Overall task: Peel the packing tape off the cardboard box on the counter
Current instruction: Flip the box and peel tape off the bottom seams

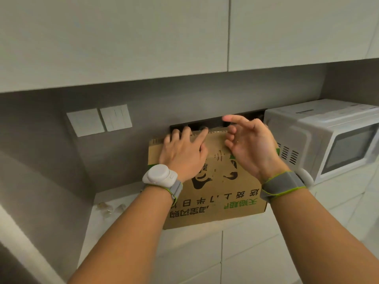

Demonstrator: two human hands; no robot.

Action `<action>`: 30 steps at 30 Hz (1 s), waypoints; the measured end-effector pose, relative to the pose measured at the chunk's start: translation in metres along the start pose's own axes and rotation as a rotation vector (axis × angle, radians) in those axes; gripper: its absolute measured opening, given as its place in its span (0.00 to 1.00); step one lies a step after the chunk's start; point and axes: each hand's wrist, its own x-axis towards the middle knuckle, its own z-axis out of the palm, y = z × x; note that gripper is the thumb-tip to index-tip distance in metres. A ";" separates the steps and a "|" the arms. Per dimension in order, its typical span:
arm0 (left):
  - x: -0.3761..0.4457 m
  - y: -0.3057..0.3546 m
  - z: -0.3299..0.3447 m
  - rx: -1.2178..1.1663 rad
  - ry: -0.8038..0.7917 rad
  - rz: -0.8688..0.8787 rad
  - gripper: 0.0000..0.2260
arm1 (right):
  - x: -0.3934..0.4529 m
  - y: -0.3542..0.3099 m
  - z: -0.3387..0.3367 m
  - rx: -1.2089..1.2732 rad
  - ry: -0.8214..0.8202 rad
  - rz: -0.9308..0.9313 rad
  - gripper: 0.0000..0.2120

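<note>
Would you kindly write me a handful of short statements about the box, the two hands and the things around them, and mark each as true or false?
1. The left hand lies flat on the cardboard box, fingers spread toward its far edge. True.
2. The right hand presses flat on the box. False: it hovers above the box with fingers curled and open, gripping nothing.
3. A white microwave stands to the right of the box. True.
4. The print on the box reads upright to the wearer. False: the characters appear upside down.
5. Both wrists are bare. False: each wears a grey strap, and the left wrist carries a white round device.
</note>
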 end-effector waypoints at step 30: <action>-0.068 -0.073 -0.029 -1.029 0.357 -0.375 0.11 | -0.011 0.080 0.138 -0.576 -0.098 -0.125 0.09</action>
